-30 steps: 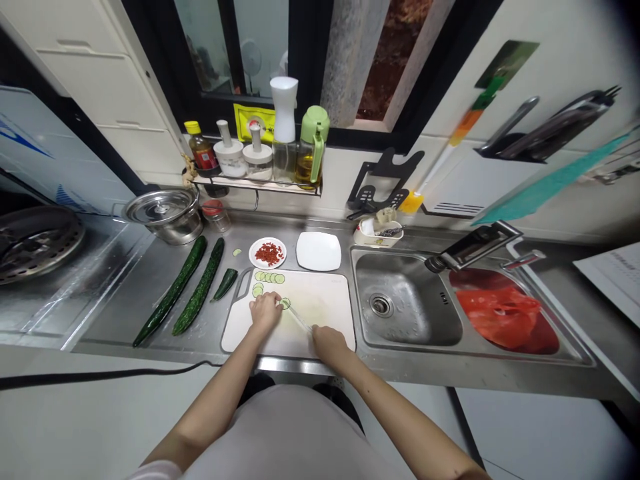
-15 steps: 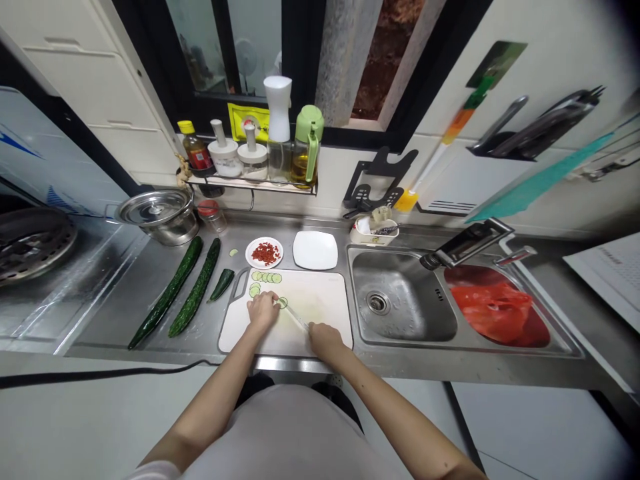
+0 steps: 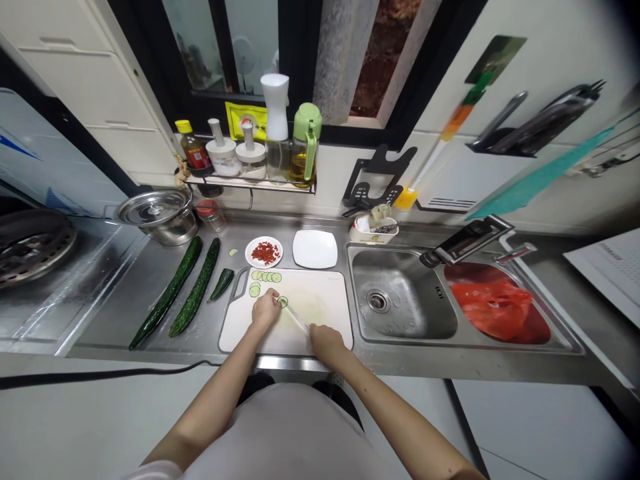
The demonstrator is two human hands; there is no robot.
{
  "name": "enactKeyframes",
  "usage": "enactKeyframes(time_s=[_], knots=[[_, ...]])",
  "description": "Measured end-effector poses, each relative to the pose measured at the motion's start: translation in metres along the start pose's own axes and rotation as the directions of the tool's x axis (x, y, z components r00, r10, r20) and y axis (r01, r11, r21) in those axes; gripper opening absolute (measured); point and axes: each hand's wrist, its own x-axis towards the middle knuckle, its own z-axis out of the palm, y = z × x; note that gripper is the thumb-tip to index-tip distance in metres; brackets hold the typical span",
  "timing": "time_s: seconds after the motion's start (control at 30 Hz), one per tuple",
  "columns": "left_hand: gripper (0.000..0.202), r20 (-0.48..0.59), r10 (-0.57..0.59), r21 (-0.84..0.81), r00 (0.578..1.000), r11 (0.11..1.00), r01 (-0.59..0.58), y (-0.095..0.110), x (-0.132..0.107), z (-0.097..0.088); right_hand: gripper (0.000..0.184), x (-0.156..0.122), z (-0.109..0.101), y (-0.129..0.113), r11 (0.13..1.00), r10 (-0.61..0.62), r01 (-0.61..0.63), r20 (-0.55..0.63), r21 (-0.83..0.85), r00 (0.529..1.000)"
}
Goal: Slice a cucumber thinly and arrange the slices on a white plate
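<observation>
On the white cutting board [image 3: 240, 333], my right hand [image 3: 326, 341] is closed around the handle of a knife [image 3: 299, 320]. Its narrow blade points up and left, with the tip at a round cucumber slice [image 3: 283, 302]. My left hand [image 3: 266, 309] has its fingers drawn together, fingertips at the slice's left edge. Several thin cucumber slices [image 3: 267, 277] lie in a row along the board's top left, and others [image 3: 255, 290] sit just below, above my left hand. Left of the board lie a short cucumber piece [image 3: 221, 285] and two long cucumbers [image 3: 167, 293] [image 3: 196, 290].
Behind the board stand a plate of small red pieces [image 3: 266, 253] and a white square plate [image 3: 315, 249]. The sink [image 3: 400, 293] adjoins on the right, with a red plastic bag [image 3: 493, 310] in its second bowl. A lidded steel pot [image 3: 159, 217] stands back left.
My left hand has shifted slightly right, its fingers drawn closer together, uncovering more of the slices above it. The knife and my right hand look nearly unmoved.
</observation>
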Motion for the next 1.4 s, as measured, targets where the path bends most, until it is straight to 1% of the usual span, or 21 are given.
enactKeyframes(time_s=[0.33,0.67,0.9,1.0,1.27,1.4], knots=[[0.021,0.018,0.020,-0.036,1.000,0.999,-0.020,-0.004,0.006,0.001,0.031,0.000,-0.007,-0.003,1.000,0.002,-0.002,0.004,-0.012,1.000],[0.023,0.023,0.020,-0.038,1.000,0.999,-0.019,-0.004,0.008,0.002,0.029,-0.002,-0.002,0.002,1.000,-0.012,0.012,-0.010,-0.015,1.000],[0.023,0.026,0.025,-0.021,0.999,0.999,-0.025,-0.003,0.007,0.001,0.030,-0.001,-0.010,-0.004,1.000,0.008,-0.008,-0.001,-0.015,1.000],[0.023,0.027,0.023,-0.012,0.999,1.000,-0.023,-0.003,0.007,0.001,0.030,-0.001,-0.010,-0.004,1.000,-0.006,0.006,-0.007,-0.021,1.000],[0.025,0.013,0.015,0.010,1.000,1.000,-0.015,0.000,0.006,0.000,0.028,-0.007,-0.002,0.005,1.000,-0.008,0.008,-0.036,-0.020,0.999],[0.018,0.015,0.003,0.011,1.000,1.000,-0.003,0.004,0.004,-0.001,0.025,-0.018,-0.004,0.019,1.000,-0.013,0.014,-0.015,0.022,1.000]])
